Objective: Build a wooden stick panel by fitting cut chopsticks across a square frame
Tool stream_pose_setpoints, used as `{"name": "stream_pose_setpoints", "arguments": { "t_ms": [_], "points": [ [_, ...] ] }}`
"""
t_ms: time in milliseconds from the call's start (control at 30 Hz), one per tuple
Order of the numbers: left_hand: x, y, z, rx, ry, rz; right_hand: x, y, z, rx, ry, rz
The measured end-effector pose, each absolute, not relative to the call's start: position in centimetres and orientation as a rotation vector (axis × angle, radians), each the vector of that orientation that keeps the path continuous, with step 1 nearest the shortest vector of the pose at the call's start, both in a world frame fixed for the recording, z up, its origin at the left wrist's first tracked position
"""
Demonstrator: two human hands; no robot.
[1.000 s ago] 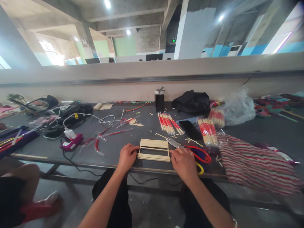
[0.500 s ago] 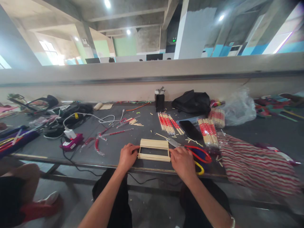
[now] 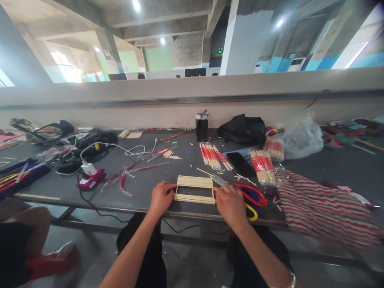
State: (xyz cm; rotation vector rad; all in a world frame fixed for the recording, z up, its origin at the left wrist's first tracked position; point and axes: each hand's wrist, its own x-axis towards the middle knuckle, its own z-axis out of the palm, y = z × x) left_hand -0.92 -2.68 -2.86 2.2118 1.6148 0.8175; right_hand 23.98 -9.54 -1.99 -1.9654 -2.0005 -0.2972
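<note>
On the dark table edge before me lies a small rectangular frame of pale wooden sticks (image 3: 195, 182), with several sticks side by side along its far and near sides and a gap between them. My left hand (image 3: 162, 197) has its fingers closed at the frame's left end. At the opposite end my right hand (image 3: 231, 203) pinches the right side with curled fingers. Scissors (image 3: 251, 195) with a red handle lie beside and partly behind my right hand, blades pointing toward the frame. A yellow handle loop (image 3: 252, 213) shows just below them.
Red-wrapped stick bundles (image 3: 211, 156), a black phone (image 3: 240, 163) and another stick pack (image 3: 263, 167) lie beyond. A striped cloth (image 3: 324, 206) hangs over the edge at right. Pliers (image 3: 123, 183), a purple box with a charger (image 3: 91, 179) and cables sit left. Another person's leg (image 3: 36, 224) is at lower left.
</note>
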Motion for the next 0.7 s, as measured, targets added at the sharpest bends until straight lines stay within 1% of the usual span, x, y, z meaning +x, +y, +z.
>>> {"name": "stream_pose_setpoints", "arguments": {
  "t_ms": [233,400,533,700],
  "points": [
    [-0.8,-2.7,-2.8,2.217,1.624,0.804,24.0,-9.4,-2.2,-1.967,-1.994,-0.307],
    [-1.2,-2.8,-2.9,2.139,1.589,0.872,24.3,-9.8,-2.0,-1.939,-1.978,-0.336],
    [-2.0,-4.3,-3.0,2.064,1.609,0.912,24.5,-11.4,-2.6,-1.912,-1.944,-0.362],
    [-2.4,-7.2,-3.4,2.122,1.718,0.877,23.9,-13.7,-3.7,-1.906,-1.902,-0.358]
  ]
}}
